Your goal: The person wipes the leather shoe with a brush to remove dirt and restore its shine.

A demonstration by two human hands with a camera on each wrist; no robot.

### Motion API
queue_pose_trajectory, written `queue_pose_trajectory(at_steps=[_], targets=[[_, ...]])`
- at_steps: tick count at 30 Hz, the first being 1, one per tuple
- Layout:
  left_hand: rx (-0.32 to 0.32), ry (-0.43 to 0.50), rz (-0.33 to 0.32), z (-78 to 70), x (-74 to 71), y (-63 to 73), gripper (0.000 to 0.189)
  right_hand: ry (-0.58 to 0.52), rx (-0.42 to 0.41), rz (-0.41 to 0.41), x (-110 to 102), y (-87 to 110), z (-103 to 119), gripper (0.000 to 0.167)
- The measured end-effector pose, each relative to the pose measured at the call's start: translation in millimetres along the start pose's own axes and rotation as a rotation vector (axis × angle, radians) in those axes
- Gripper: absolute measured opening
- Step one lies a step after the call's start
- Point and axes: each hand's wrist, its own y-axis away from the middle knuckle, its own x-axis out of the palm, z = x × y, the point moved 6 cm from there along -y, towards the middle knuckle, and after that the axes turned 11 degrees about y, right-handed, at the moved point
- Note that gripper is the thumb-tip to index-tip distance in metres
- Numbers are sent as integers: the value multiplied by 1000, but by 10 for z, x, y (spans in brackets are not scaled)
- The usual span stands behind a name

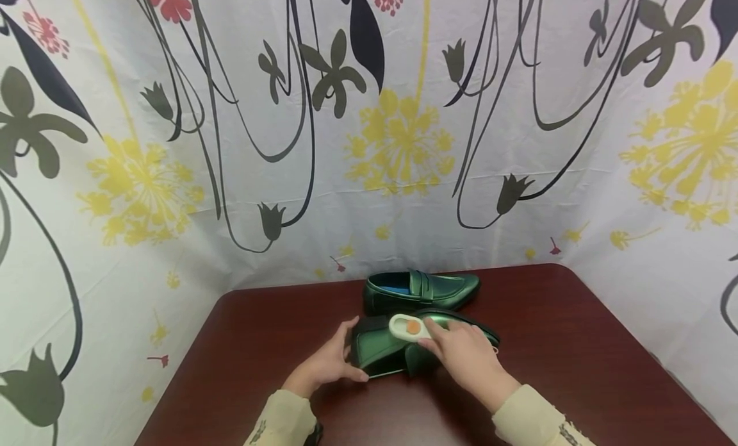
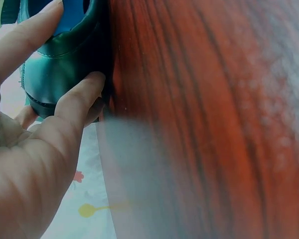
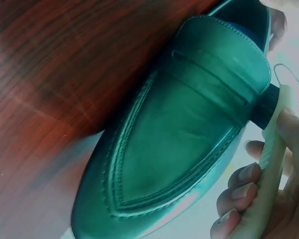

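A shiny green loafer (image 1: 375,348) lies tipped on its side on the table, its opening facing my body. My left hand (image 1: 327,367) holds it at the heel; in the left wrist view, thumb and fingers span the heel (image 2: 52,74). My right hand (image 1: 469,359) grips a cream-handled brush (image 1: 398,327) with an orange spot on it. In the right wrist view the dark bristles (image 3: 264,107) meet the side of the loafer (image 3: 184,144) beside its strap, and the fingers curl round the handle (image 3: 269,179).
A matching green loafer (image 1: 450,291) stands upright just behind, close to the table's back edge. The dark red-brown table (image 1: 259,324) has rounded far corners. White flower-printed cloth (image 1: 369,228) hangs behind and at both sides. Part of a dark object (image 1: 314,434) shows by the left sleeve.
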Motion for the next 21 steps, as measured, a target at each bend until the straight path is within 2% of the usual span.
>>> queue_pose_trajectory(at_steps=[5, 13, 21], targets=[[-2, 3, 0, 5, 5, -2, 120, -17, 31, -27, 15, 80, -151, 45], [-18, -7, 10, -1, 16, 9, 120, -89, 116, 49, 63, 290, -459, 48], [-23, -9, 4, -14, 9, 20, 120, -128, 184, 54, 79, 515, -805, 52]])
